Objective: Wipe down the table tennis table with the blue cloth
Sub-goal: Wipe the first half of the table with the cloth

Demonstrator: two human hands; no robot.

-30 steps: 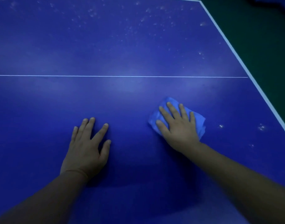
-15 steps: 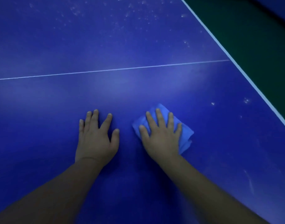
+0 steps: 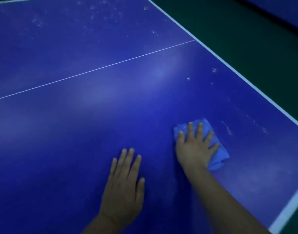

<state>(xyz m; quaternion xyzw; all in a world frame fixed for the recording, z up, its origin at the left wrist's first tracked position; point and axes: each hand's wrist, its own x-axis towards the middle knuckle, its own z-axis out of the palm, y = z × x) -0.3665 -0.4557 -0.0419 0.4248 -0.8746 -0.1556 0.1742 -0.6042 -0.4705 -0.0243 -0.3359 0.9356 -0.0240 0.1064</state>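
The dark blue table tennis table [image 3: 94, 132] fills the view, crossed by a thin white centre line [image 3: 94, 70]. A folded light blue cloth [image 3: 218, 154] lies flat on it toward the right. My right hand [image 3: 194, 146] presses down on the cloth with spread, straight fingers and covers most of it. My left hand [image 3: 123, 188] rests flat on the bare tabletop, palm down, a little nearer to me and to the left of the cloth. White dusty specks and smears [image 3: 226, 128] mark the surface just right of the cloth.
A white border line [image 3: 229, 67] runs along the table's right edge, with a corner [image 3: 286, 215] at lower right. Beyond it lies dark green floor [image 3: 263, 48]. More white specks [image 3: 102, 12] dot the far half of the table.
The view has swung left, so the right edge and near corner now show. My right hand has slid the cloth rightward toward the speckled edge area; my left hand stays flat on the table.
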